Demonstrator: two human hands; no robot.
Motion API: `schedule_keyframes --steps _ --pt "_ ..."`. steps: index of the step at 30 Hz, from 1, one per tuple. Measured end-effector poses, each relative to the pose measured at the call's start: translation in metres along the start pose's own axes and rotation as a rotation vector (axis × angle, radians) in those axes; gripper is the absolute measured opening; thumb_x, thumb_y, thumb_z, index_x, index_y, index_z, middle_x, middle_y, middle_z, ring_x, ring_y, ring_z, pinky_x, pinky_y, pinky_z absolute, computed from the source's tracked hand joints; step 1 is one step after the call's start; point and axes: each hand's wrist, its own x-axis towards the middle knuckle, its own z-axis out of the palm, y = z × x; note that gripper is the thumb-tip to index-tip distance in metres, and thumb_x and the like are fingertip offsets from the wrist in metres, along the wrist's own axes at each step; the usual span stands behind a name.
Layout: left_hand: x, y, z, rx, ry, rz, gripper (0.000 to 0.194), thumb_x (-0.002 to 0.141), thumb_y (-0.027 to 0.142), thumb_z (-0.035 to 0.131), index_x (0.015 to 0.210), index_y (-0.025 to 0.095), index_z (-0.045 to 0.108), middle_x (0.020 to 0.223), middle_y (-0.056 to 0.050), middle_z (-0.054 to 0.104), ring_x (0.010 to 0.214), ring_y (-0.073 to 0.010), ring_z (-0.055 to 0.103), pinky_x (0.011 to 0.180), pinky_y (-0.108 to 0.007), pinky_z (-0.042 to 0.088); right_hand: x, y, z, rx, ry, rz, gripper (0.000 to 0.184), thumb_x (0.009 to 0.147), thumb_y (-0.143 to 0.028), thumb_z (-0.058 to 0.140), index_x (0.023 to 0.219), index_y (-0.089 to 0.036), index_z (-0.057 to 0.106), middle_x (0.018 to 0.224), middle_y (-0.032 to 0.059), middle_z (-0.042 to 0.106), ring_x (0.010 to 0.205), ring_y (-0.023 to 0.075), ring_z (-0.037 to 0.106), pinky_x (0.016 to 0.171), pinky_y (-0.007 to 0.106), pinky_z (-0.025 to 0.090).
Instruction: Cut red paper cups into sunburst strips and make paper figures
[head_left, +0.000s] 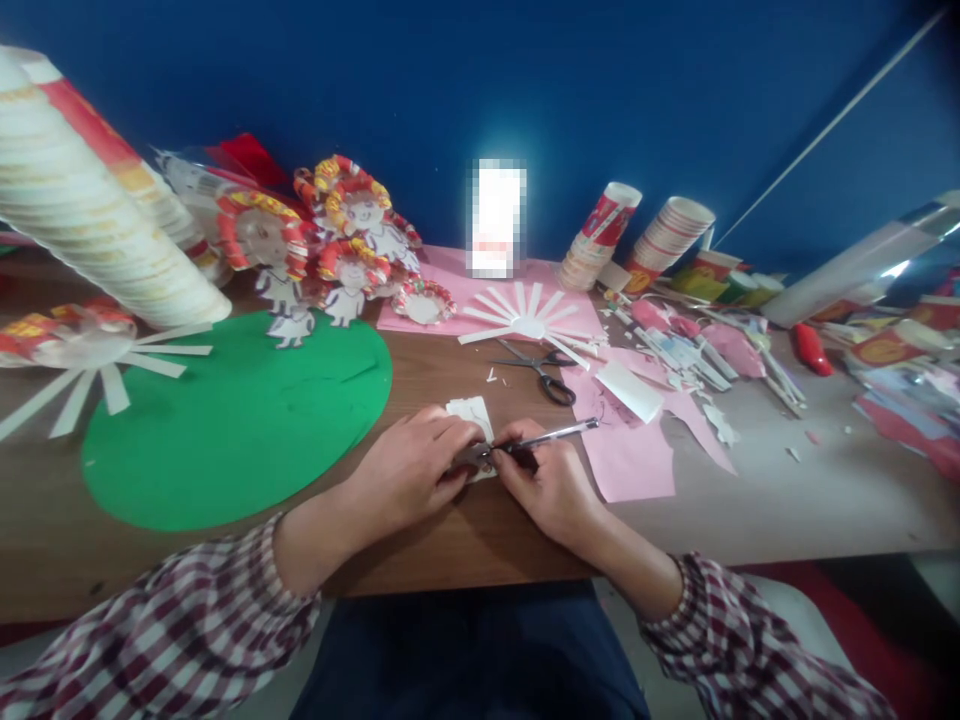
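A small white paper piece lies on the table, part of it hidden under my fingers. My left hand is closed at its left edge, with fingers pressing it down. In my right hand is a pen, gripped near its tip; the tip meets the paper between the two hands. Just beyond the hands rest black-handled scissors. To the left lies a green paper oval.
Doll-like paper crafts cluster at the back left, beside tall leaning cup stacks. A fan of white strips sits near a glowing, blurred screen. Pink paper, scraps, more paper cups and a red object cover the right.
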Motion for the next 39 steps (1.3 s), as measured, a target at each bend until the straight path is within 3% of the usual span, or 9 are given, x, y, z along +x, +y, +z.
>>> schedule_keyframes --steps 39 --pt "0.0005 0.0018 -0.0019 0.036 0.012 -0.003 0.012 0.085 0.024 0.054 0.096 0.020 0.054 0.088 -0.005 0.060 0.086 -0.0221 0.053 0.071 -0.032 0.041 0.0002 0.0022 0.0006 -0.002 0.001 -0.038 0.003 0.087 -0.020 0.054 0.089 -0.019 0.057 0.073 -0.0012 0.061 0.062 0.0128 0.058 0.058 0.022 0.043"
